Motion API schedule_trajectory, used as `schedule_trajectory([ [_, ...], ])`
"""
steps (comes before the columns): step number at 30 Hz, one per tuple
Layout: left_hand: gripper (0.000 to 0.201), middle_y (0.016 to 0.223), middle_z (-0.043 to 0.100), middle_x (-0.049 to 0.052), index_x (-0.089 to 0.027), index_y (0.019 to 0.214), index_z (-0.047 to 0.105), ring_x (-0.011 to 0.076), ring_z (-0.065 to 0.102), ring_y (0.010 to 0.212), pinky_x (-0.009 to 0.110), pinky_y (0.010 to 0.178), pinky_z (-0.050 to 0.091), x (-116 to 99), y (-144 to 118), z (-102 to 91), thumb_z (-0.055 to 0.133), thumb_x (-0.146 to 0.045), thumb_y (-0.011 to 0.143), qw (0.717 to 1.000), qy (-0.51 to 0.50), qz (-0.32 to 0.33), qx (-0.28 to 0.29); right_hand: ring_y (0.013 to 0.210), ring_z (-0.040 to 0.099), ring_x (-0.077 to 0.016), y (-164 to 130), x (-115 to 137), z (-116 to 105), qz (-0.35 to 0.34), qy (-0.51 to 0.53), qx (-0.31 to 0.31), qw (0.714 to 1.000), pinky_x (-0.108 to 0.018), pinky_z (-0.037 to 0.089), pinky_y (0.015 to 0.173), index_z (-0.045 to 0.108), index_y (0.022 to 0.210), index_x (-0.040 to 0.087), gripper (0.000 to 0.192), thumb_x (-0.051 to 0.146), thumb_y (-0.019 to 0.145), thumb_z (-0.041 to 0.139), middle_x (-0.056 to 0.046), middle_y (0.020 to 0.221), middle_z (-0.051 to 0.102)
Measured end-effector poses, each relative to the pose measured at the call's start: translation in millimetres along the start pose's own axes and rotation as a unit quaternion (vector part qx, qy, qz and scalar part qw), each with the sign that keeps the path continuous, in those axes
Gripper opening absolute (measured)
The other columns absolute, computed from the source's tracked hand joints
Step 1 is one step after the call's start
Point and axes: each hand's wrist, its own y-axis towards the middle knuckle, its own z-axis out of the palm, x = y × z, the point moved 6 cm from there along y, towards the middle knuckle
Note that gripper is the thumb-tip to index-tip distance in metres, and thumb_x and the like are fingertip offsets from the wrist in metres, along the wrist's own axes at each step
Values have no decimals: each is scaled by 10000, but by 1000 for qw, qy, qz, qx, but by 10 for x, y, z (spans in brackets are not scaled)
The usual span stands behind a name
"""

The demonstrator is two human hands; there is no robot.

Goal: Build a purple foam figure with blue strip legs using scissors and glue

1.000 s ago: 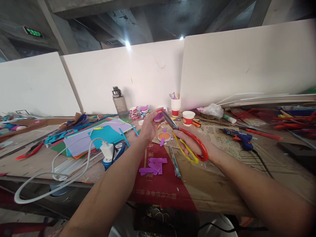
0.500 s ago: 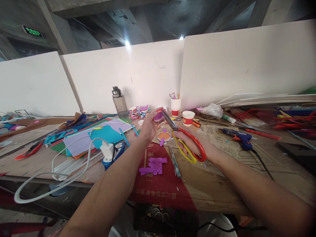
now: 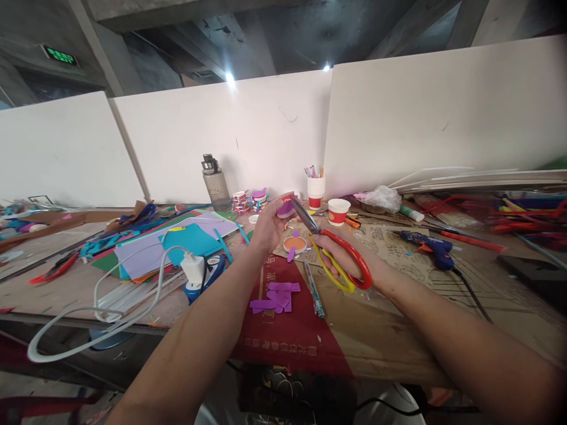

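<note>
Right hand (image 3: 343, 260), one scissors (image 3: 330, 248)

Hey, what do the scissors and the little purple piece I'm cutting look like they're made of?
The scissors: glossy plastic handles, one red loop and one yellow, with grey blades that glint like bare metal. The purple piece in the left hand: matte, flat colour with no shine, matching the purple offcuts on the table; probably craft foam or thick paper, which one is unclear.

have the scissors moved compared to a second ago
No. The scissors sit in the right hand at the same spot beside the orange disc.
</note>
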Motion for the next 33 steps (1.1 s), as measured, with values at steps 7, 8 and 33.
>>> schedule_trajectory([
  [7, 334, 1153, 701, 110, -144, 1022, 712, 246, 633, 1090, 354, 902, 501, 6, 5, -1, 628, -333, 761, 1000, 8, 0, 3, 389, 470, -124, 1, -16, 6, -4, 12, 4, 1000, -247, 401, 387, 415, 762, 247, 257, 447, 920, 447, 61, 522, 491],
  [8, 331, 1152, 701, 110, -144, 1021, 712, 246, 634, 1088, 355, 902, 502, 9, 8, -5, 626, -331, 762, 1000, 8, 0, 2, 387, 467, -123, 0, -15, 6, -4, 13, 3, 1000, -246, 399, 384, 416, 760, 246, 258, 446, 920, 447, 61, 523, 489],
  [33, 304, 1151, 704, 89, -168, 1008, 719, 243, 618, 1124, 354, 920, 497, -14, -1, -2, 612, -330, 774, 1000, 14, 3, 10, 357, 412, -106, -40, 118, -22, -21, -29, -21, 999, -233, 371, 362, 415, 771, 243, 229, 414, 920, 445, 77, 491, 438],
])
